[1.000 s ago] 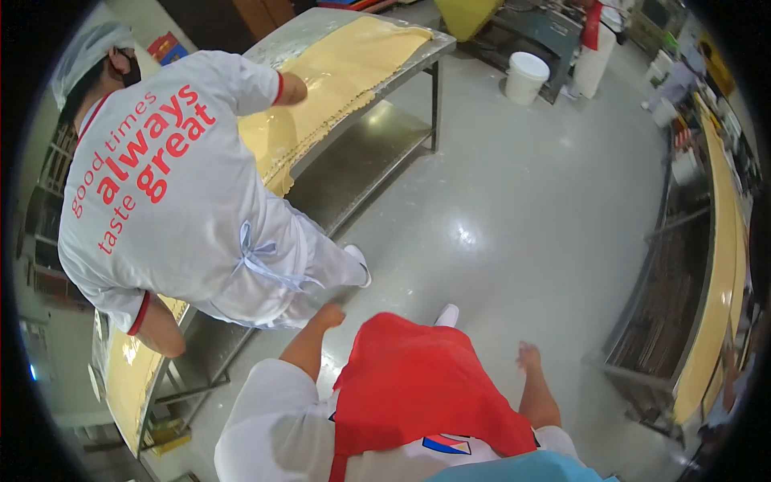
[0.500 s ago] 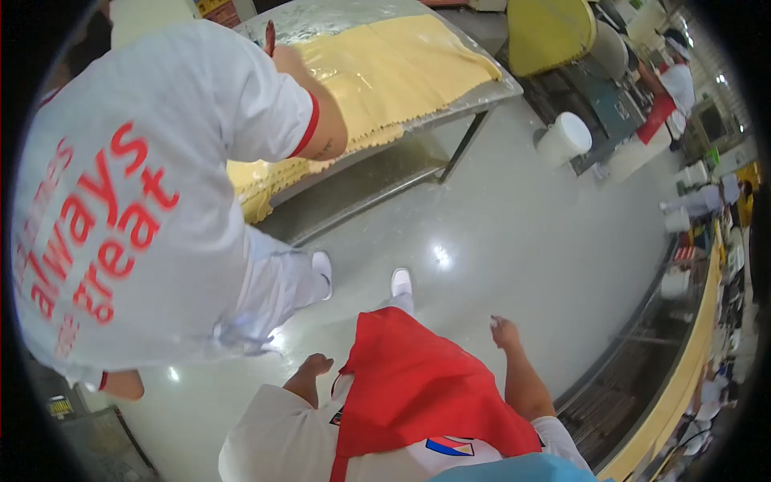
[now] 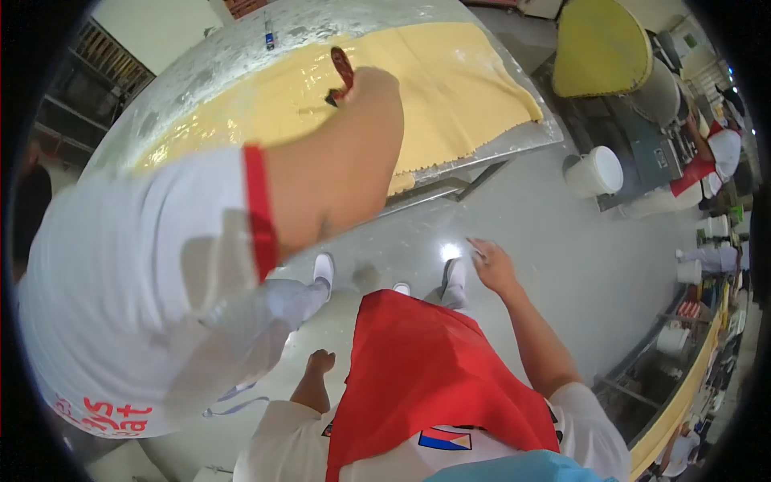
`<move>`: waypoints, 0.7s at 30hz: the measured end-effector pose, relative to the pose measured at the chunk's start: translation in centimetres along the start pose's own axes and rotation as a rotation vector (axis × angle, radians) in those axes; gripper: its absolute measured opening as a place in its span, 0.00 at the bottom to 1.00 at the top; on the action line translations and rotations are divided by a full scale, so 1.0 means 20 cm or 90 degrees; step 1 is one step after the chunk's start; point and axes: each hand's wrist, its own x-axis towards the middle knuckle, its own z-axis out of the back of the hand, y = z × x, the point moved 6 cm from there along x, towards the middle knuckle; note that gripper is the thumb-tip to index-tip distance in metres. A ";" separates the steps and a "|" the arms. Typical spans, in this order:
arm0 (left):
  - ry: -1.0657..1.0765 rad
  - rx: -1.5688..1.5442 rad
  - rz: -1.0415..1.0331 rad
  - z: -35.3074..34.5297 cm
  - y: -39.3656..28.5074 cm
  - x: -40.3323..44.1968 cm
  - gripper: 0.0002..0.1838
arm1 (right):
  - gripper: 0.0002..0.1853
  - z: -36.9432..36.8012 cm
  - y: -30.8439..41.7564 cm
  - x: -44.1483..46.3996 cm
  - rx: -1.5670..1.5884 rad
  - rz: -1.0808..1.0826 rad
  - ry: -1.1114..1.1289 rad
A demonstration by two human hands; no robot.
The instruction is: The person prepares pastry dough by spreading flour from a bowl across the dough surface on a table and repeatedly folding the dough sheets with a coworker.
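A dough sheet (image 3: pixel 458 84) lies flat on a floured metal desk (image 3: pixel 205 76) at the top of the head view, its long axis running across from lower left to upper right. The right grip (image 3: pixel 495 269) is the nearer one: it is over the floor (image 3: pixel 562 233), well apart from the dough, which lies ahead of it and to its left. Its fingers are partly open and reach forward; no held thing can be made out. The left grip (image 3: pixel 321 362) is lower and farther back beside the red apron (image 3: pixel 426 361), fingers loosely curled; whether anything is inside cannot be told. The dough lies ahead of this side too, but a co-worker (image 3: pixel 136 281) in a white shirt stands close on the left, and their bare arm (image 3: pixel 329 173) crosses between the left grip and the sheet, hiding part of its near edge. The co-worker's hand (image 3: pixel 373 84), over the dough, has hold of a dark red tool (image 3: pixel 343 67), its exact kind unclear. On the near side, the space between the right grip and the dough's exposed edge looks unblocked except for the desk's rim. A small blue item (image 3: pixel 270 38) rests on the desk beyond the sheet. To the right are a white bucket (image 3: pixel 596 172) on the floor and a large yellow pan (image 3: pixel 601 48).
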 end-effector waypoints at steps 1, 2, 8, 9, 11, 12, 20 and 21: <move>0.000 -0.004 0.012 -0.03 -0.02 -0.06 0.30 | 0.20 0.00 0.10 0.12 0.018 0.044 0.041; -0.023 -0.047 0.044 -0.05 -0.04 -0.14 0.30 | 0.21 -0.01 0.18 0.23 0.036 0.091 0.083; -0.056 -0.140 0.126 -0.30 -0.27 -0.45 0.27 | 0.23 -0.17 0.44 0.57 0.073 0.308 0.233; -0.052 -0.135 0.125 -0.36 -0.33 -0.49 0.27 | 0.23 -0.17 0.45 0.60 0.080 0.328 0.247; -0.034 -0.096 0.104 -0.47 -0.46 -0.57 0.26 | 0.23 -0.18 0.47 0.63 0.078 0.379 0.256; -0.018 -0.049 0.072 -0.51 -0.54 -0.60 0.26 | 0.23 -0.17 0.47 0.65 0.084 0.394 0.269; -0.012 0.018 0.100 -0.80 -0.88 -0.77 0.19 | 0.20 -0.02 0.45 0.83 0.277 0.455 0.142; -0.013 0.012 0.101 -0.83 -0.91 -0.79 0.19 | 0.20 0.00 0.48 0.86 0.275 0.461 0.146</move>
